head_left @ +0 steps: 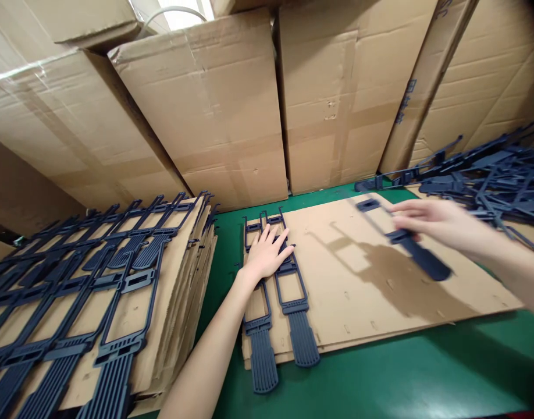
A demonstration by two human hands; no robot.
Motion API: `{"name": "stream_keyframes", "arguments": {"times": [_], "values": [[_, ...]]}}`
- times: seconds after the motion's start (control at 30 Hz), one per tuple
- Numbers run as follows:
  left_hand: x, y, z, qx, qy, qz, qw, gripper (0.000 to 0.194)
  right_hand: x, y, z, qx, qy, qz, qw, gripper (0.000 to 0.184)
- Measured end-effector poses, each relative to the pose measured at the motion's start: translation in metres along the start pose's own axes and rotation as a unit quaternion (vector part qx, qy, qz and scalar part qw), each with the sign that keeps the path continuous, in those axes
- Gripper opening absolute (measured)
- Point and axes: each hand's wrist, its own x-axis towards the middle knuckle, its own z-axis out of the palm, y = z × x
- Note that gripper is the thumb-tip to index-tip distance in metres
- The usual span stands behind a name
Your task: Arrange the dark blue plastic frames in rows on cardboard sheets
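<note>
My left hand [268, 253] lies with spread fingers over the upper part of two dark blue plastic frames, which rest side by side on a cardboard sheet [332, 302]. One frame [262, 355] is at the sheet's left edge; the other frame [302, 337] lies just right of it. Both have ribbed paddle ends pointing toward me. Above the sheet's right half, my right hand [428, 224] grips another dark blue plastic frame [417, 253] by its middle. That frame is tilted and blurred by motion, and its shadow falls on the cardboard.
At left stands a tall stack of cardboard sheets [180, 326] with rows of similar frames [138, 282] on top. A tangled pile of dark blue frames [502, 180] lies at the right back. Large cardboard boxes [232, 110] line the back of the green table [380, 372].
</note>
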Motion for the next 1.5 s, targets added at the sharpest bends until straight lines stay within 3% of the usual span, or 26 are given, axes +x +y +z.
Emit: {"name": "stream_keyframes", "arguments": {"times": [0.03, 0.1, 0.17, 0.27, 0.4, 0.53, 1.0, 1.5], "values": [[0.0, 0.0, 0.0, 0.001, -0.002, 0.0, 1.0, 0.064, 0.009, -0.009, 0.025, 0.031, -0.069, 0.007, 0.997, 0.035], [0.0, -0.001, 0.0, 0.003, -0.002, 0.001, 1.0, 0.064, 0.023, -0.019, 0.068, 0.051, -0.108, 0.024, 0.993, 0.032], [0.0, -0.001, 0.0, 0.004, -0.001, 0.002, 1.0, 0.064, 0.03, -0.019, 0.097, 0.043, -0.107, 0.001, 0.993, 0.023], [0.0, -0.001, 0.0, 0.004, -0.004, 0.001, 1.0, 0.064, 0.025, -0.012, 0.116, -0.024, -0.05, -0.139, 0.989, 0.014], [0.001, -0.001, 0.0, 0.005, -0.005, 0.003, 1.0, 0.064, 0.002, -0.012, 0.12, -0.111, -0.027, -0.324, 0.939, 0.022], [0.001, -0.001, -0.001, 0.0, -0.002, 0.006, 1.0, 0.064, -0.014, -0.019, 0.126, -0.116, -0.069, -0.389, 0.911, 0.02], [0.002, 0.0, 0.0, 0.005, -0.005, 0.007, 1.0, 0.063, -0.016, -0.007, 0.133, -0.127, -0.102, -0.369, 0.915, 0.01], [0.003, -0.001, 0.001, 0.007, -0.005, 0.004, 1.0, 0.063, -0.01, -0.005, 0.136, -0.163, -0.098, -0.399, 0.897, 0.018]]}}
